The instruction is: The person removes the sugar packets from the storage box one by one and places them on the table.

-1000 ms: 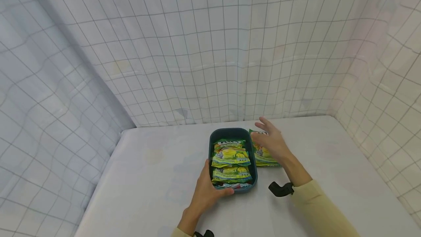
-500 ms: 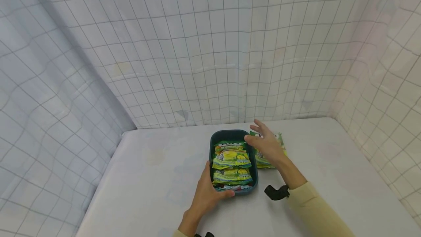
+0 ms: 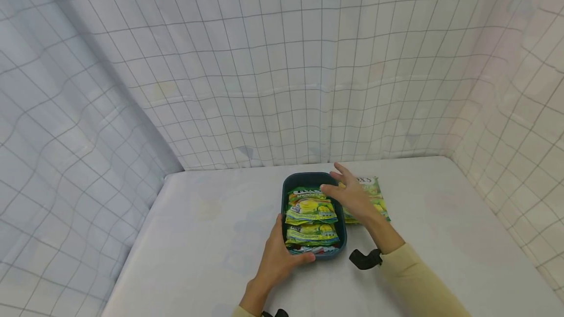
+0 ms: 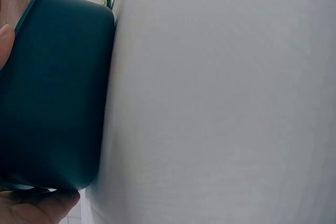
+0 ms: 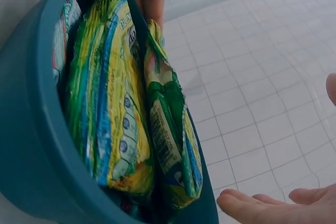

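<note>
A dark teal plastic bin [image 3: 307, 178] stands on the white table with several green and yellow candy bags [image 3: 312, 208] packed in it. My left hand [image 3: 276, 254] grips its near left corner, thumb along the near side and fingers on the left wall [image 4: 58, 93]. My right hand [image 3: 352, 198] hovers over the bin's right rim, fingers spread and holding nothing. In the right wrist view its extended fingers [image 5: 257, 209] are beside the rim, apart from the bags [image 5: 113, 98]. Partly behind that hand, another green candy bag [image 3: 373, 189] lies flat to the bin's right.
White cloth with a grid pattern [image 3: 282, 87] hangs as a wall behind the table and along both sides. The white table surface [image 3: 211, 229] stretches left and right of the bin. Each wrist wears a black strap mount [image 3: 365, 259].
My right hand has moved left, from over the loose candy bag to over the bin's right rim, uncovering more of that bag. The left hand keeps its hold on the bin.
</note>
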{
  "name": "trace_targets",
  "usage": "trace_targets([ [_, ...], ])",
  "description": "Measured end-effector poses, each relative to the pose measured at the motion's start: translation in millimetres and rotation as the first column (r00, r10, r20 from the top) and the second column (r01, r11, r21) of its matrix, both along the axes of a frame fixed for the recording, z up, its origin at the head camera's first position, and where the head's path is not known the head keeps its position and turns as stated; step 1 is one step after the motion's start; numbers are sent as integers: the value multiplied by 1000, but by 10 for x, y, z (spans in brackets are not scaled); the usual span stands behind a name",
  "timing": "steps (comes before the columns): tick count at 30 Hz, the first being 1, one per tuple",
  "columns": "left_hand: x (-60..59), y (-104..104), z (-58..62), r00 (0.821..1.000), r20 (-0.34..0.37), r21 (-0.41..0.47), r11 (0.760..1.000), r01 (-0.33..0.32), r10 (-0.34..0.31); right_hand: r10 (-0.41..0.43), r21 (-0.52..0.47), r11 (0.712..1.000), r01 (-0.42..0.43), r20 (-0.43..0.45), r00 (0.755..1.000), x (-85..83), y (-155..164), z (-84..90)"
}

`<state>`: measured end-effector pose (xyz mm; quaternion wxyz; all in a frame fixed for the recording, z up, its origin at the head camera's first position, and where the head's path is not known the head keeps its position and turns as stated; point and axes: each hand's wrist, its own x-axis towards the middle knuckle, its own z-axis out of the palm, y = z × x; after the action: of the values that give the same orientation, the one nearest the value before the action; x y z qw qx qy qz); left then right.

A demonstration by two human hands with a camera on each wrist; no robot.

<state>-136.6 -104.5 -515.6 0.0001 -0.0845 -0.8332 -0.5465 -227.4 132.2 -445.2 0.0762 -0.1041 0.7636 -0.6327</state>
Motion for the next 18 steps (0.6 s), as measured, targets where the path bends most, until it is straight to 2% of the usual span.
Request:
trace_targets([
  [7, 7, 0, 10, 1000, 1, -11, 1000, -7, 7, 12, -19, 1000, -11, 67, 998, 22, -111, -29],
  [18, 8, 1, 3, 999, 27, -22, 1000, -18, 18, 37, -2, 999, -37, 90, 995, 19, -160, -124],
])
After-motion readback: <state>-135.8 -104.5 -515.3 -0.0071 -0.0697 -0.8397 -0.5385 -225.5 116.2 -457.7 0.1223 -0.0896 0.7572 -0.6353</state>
